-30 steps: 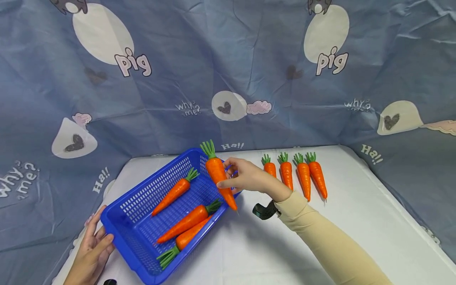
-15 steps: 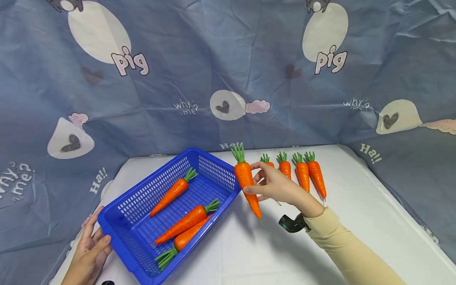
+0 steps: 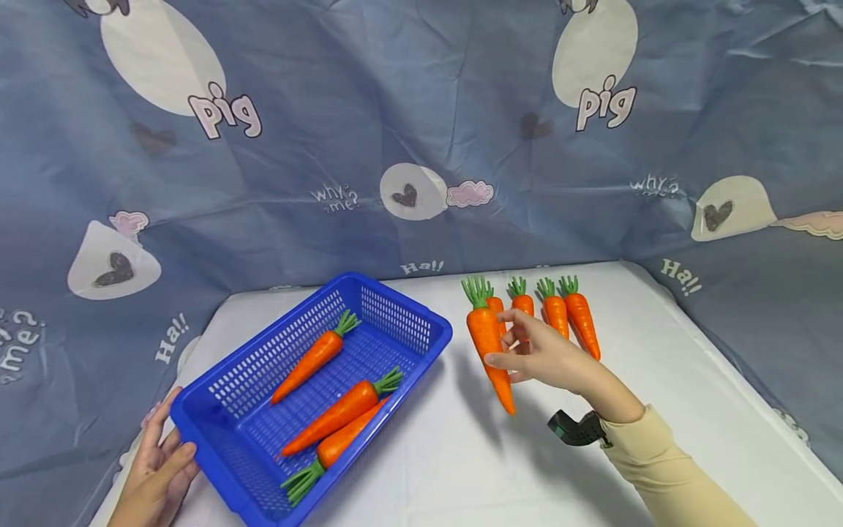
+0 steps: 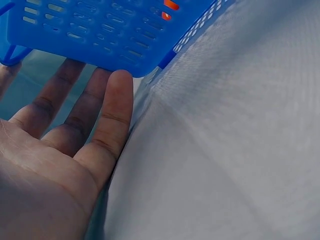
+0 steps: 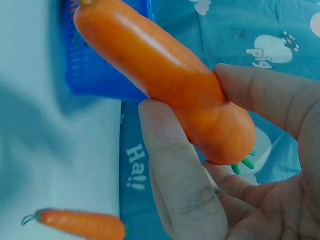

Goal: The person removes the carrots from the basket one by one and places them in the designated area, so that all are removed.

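I see a carrot [image 3: 485,333] held over the white surface [image 3: 441,468], beside the blue basket [image 3: 398,322]. My right grip [image 3: 553,359] pinches it, apart only as far as the carrot is fat. My left grip [image 3: 154,468], nearly straight, touches the basket's end. Three carrots [image 3: 337,417] lie inside; four more carrots [image 3: 581,326] lie beyond. The back cloth [image 3: 296,146] says "pig", "why me?" and "Ha!!".

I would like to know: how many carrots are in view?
8: three carrots in the blue basket, one carrot in the right hand, and four carrots side by side on the white table, some partly covered. More could be hidden.
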Available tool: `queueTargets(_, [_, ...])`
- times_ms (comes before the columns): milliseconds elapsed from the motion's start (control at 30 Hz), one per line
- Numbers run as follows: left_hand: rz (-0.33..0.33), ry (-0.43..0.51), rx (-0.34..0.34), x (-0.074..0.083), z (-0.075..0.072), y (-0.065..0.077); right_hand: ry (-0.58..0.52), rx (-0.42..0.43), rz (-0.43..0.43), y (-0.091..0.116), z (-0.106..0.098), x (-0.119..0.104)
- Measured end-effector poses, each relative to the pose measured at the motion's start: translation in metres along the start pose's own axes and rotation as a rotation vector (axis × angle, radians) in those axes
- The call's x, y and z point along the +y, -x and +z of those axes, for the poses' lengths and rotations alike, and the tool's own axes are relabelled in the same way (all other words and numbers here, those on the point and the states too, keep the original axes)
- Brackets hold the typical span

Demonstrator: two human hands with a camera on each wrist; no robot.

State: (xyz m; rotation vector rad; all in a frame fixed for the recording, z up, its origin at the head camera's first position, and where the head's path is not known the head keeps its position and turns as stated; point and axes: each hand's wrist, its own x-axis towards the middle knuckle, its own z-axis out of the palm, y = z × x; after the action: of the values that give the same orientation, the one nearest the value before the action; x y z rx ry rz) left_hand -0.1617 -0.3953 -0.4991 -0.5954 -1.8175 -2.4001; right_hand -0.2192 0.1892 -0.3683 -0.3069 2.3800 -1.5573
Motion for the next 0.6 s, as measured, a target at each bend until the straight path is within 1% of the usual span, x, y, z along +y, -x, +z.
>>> queueTargets(233, [0.002, -0.026, 0.006, 0.000, 0.001, 0.003, -0.021, 0.002, 0.025, 0.017, -0.005, 0.013])
queueTargets(600, [0.013, -0.005, 0.000, 0.001, 0.002, 0.001, -0.037, 0.018, 0.078, 0.035, -0.007, 0.029])
